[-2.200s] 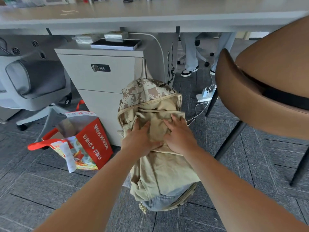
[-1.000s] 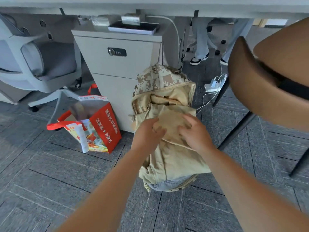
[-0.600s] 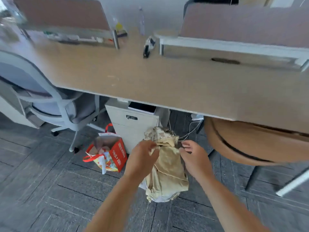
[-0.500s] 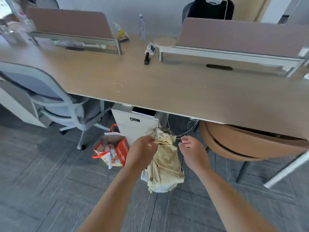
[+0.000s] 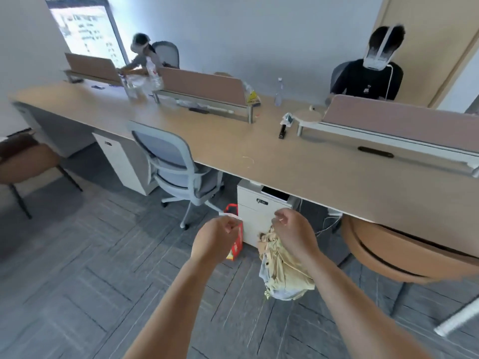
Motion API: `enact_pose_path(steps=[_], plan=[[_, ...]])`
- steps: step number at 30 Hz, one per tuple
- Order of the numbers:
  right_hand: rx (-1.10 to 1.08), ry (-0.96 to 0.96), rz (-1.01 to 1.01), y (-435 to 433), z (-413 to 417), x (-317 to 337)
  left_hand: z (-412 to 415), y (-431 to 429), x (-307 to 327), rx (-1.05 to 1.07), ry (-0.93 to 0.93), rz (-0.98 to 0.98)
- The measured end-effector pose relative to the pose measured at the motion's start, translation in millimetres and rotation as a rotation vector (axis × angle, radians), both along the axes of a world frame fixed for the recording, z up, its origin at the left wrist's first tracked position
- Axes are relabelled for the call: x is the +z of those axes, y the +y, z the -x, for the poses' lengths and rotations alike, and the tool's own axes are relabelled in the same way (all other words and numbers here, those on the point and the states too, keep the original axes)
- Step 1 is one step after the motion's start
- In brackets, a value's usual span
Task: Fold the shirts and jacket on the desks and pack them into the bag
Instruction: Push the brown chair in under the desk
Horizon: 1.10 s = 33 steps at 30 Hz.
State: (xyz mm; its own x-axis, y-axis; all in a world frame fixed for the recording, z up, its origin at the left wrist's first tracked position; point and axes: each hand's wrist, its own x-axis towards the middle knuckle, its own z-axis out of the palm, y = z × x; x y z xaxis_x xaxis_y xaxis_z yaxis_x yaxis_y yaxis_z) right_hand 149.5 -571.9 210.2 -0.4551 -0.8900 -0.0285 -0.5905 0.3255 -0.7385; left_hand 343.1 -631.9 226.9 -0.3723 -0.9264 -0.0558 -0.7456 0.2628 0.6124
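Khaki clothes [image 5: 287, 270] bulge from the bag [image 5: 265, 239]; left hand [image 5: 217, 239] and right hand [image 5: 293, 234], curled, hold unclear, should tuck them flat before closing.

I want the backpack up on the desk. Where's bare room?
Free: the desk strip between stapler and front edge, above the cabinet; floor left of the red bag. Crowded: round the backpack, hemmed by cabinet, red bag and brown chair.
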Motion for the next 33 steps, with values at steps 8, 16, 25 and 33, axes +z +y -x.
enact_pose_path(steps=[8, 16, 25, 33], plan=[[0.215, 0.044, 0.085, -79.5, -236.1, 11.5, -228.4, -43.3, 10.3, 0.157, 0.03, 0.047], [0.487, 0.01, 0.023, -170.5, -446.1, 6.0, -455.7, -86.5, 6.1, 0.422, 0.043, 0.034], [0.686, 0.024, 0.006, -321.5, -591.3, -22.9, -583.7, -205.5, -16.4, 0.592, 0.021, 0.001], [0.865, 0.048, 0.065, -525.3, -690.0, -21.1, -683.2, -381.3, 4.6, 0.704, -0.062, 0.026]])
